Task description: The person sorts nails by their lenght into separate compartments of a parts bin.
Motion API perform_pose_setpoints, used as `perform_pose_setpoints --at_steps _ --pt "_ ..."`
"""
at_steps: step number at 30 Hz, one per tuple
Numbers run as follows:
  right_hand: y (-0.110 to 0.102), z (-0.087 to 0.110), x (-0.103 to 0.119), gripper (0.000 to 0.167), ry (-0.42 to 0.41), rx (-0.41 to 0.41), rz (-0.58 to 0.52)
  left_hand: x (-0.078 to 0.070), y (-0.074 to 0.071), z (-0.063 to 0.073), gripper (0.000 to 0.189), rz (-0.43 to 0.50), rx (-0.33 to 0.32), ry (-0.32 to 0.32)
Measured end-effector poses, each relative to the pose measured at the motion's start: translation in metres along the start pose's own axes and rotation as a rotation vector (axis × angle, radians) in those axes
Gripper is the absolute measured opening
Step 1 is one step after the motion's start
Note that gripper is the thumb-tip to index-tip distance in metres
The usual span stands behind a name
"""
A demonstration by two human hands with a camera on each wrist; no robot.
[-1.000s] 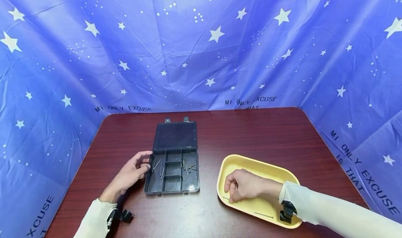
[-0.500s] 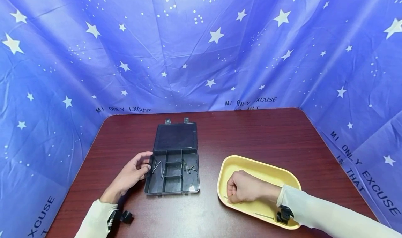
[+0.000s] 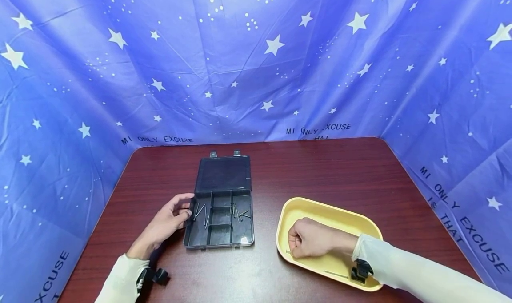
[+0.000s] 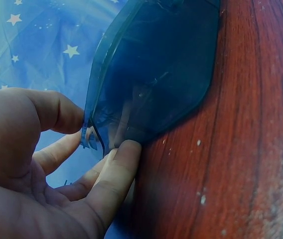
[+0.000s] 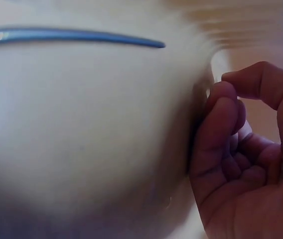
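My left hand point(image 3: 166, 223) holds the left side of a dark, see-through compartment box point(image 3: 220, 233), its lid laid back. In the left wrist view, the thumb and fingers are at the edge of the box point(image 4: 156, 79). Several thin metal nails point(image 3: 201, 212) lie in the left compartment, and several more nails point(image 3: 241, 214) in the right one. My right hand point(image 3: 314, 238) is inside a yellow tray point(image 3: 332, 207), fingers curled down at its near-left end. One nail point(image 3: 288, 252) shows beside the fingertips; whether they pinch it is hidden. Another nail point(image 5: 71, 36) lies farther along the tray floor.
Both containers stand apart on a dark red wooden table point(image 3: 320, 169). A blue curtain point(image 3: 240, 63) with white stars hangs behind and along both sides. The box's lid point(image 3: 225, 173) lies flat toward the back.
My right hand has curled its fingers more tightly at the nail and shifted very slightly right in the tray. The left hand and the box have stayed in place.
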State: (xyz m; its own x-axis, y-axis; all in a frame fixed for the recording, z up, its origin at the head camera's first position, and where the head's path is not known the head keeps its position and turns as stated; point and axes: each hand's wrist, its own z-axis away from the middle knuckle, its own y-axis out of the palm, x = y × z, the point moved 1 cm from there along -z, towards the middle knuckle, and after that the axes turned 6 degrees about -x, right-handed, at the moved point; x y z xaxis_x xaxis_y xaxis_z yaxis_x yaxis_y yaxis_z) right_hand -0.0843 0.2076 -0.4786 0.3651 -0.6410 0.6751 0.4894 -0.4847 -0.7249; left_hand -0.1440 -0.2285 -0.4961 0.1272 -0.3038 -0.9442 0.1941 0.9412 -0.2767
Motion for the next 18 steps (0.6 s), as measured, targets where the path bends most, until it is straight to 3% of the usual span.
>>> perform_pose_setpoints --at_steps 10,18 --pt "-0.006 -0.001 -0.004 0.008 0.024 0.035 -0.188 0.001 -0.001 0.001 0.055 0.001 -0.002 -0.007" --pt "-0.019 -0.003 -0.002 0.011 -0.030 0.072 -0.327 0.000 -0.001 0.000 0.055 0.014 0.010 -0.001"
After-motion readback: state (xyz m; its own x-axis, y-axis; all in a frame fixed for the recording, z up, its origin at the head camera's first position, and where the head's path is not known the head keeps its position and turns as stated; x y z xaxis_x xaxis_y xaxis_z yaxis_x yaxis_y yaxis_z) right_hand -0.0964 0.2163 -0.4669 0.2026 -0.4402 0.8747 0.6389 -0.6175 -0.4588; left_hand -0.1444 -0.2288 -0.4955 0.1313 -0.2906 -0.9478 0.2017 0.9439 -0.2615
